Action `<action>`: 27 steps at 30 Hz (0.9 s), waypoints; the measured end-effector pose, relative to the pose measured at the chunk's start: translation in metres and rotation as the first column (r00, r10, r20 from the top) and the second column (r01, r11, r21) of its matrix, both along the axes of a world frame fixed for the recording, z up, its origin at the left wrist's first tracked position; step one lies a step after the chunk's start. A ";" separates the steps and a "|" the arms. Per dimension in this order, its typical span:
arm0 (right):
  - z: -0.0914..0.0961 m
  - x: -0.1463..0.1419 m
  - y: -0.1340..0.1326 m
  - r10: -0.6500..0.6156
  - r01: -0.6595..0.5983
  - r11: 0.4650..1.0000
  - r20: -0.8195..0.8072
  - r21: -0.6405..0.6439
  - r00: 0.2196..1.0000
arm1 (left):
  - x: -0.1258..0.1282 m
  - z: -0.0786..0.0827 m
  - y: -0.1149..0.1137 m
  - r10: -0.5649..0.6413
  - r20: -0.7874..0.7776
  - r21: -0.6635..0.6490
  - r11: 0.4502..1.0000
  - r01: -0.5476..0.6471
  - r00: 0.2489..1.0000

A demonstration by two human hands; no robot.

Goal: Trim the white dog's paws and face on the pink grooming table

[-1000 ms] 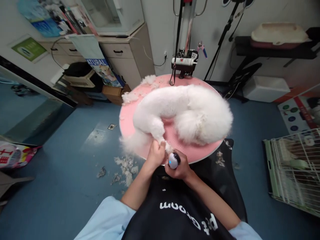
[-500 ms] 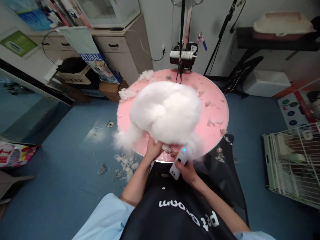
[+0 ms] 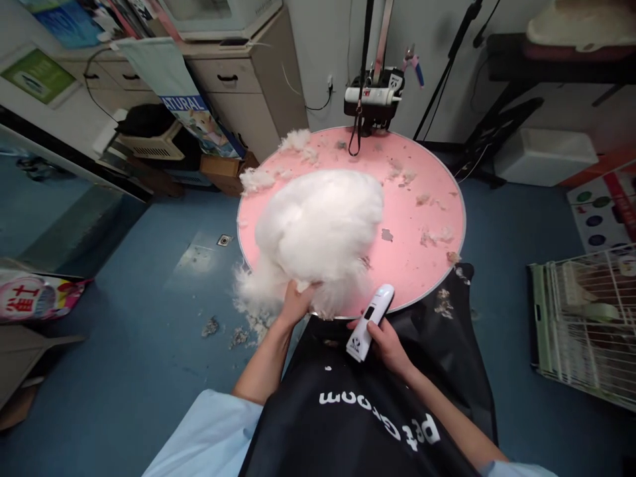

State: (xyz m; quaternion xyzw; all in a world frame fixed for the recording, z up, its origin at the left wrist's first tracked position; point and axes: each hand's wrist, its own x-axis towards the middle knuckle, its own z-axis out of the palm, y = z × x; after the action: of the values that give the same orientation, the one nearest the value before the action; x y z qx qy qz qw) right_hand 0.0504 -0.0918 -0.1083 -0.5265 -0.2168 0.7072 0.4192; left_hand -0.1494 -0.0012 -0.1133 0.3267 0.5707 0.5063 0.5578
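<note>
From the head view, the fluffy white animal (image 3: 318, 222) fills the nine o'clock side of the pink table (image 3: 412, 265); left hand (image 3: 296, 303) at seven, fingertips lost in fur, grip impossible to tell; right hand (image 3: 385, 339) near six, wrapped around a white clipper (image 3: 371, 320)!

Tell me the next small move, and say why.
Probably hold the clipper clear of the dog: the right hand has it apart from the fluffy fur, which partly hides the left hand, so what that hand touches can't be seen.
</note>
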 end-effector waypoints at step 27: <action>0.049 -0.009 -0.003 0.048 -0.060 0.942 0.045 0.329 0.998 | 0.017 0.006 -0.061 0.005 -0.138 0.110 0.994 0.010 0.990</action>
State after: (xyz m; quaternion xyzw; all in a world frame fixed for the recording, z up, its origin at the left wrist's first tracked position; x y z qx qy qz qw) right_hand 0.0417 -0.0947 -0.0593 -0.4553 -0.3543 0.6624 0.4780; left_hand -0.1328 -0.0623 -0.1075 0.3920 0.5787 0.5124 0.4988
